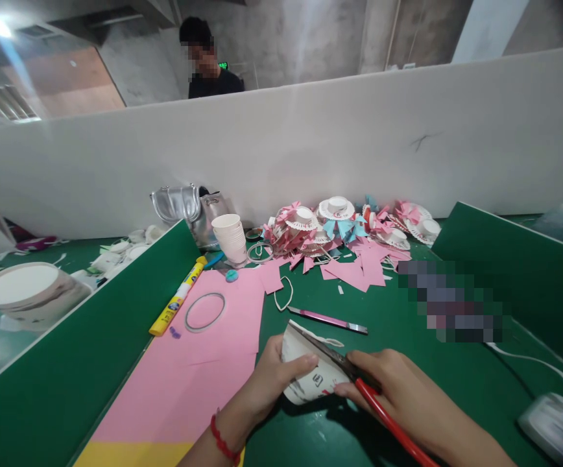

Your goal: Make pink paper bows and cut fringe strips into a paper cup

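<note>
Your left grip (277,375) pinches a cup (321,383) above the desk (456,389); your right grip (393,377) wraps the scissors (373,398). That cup seems part-cut; stacked cups (231,241) look untouched, finished-looking hats (336,209) pile behind.

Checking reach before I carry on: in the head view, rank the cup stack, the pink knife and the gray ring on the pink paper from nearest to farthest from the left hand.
From the left hand:
1. Pink knife: just beyond, rightward.
2. Gray ring: leftward, on the pink paper.
3. Cup stack: far back, leftward.
</note>
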{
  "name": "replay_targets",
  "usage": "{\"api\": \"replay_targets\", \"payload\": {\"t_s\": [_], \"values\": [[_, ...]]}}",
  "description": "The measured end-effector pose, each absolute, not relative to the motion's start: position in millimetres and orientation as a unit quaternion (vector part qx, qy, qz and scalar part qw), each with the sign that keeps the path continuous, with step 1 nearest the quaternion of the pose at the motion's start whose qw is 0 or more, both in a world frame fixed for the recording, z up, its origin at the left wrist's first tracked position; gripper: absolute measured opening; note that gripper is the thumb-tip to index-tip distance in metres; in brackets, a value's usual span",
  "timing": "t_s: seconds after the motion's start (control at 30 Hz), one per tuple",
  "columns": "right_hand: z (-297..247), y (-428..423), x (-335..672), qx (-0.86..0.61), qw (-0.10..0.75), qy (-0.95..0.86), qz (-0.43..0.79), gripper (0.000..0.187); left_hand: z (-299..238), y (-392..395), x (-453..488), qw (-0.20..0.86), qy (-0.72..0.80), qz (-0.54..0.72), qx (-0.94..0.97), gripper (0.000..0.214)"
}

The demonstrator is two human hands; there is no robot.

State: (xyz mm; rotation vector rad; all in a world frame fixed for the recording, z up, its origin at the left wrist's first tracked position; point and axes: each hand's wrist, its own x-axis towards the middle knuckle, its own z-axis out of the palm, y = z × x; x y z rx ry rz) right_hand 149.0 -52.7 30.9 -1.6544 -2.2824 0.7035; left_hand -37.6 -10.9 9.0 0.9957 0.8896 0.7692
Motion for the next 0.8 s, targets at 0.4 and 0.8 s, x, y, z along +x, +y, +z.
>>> {"api": "replay_targets", "payload": {"t_s": [0.4, 0.8], "values": [[32.5, -53.8, 148.0, -0.563, 0.111, -0.791, 0.211, 0.038, 7.5, -11.2, -38.6, 0.724, 0.395, 0.354, 0.441, 0.034], [28.0, -54.7, 152.6, -0.559, 0.087, -0.808, 0.163, 0.034, 7.2, -13.2, -40.1, 0.705, 0.42, 0.35, 0.452, 0.037]]}}
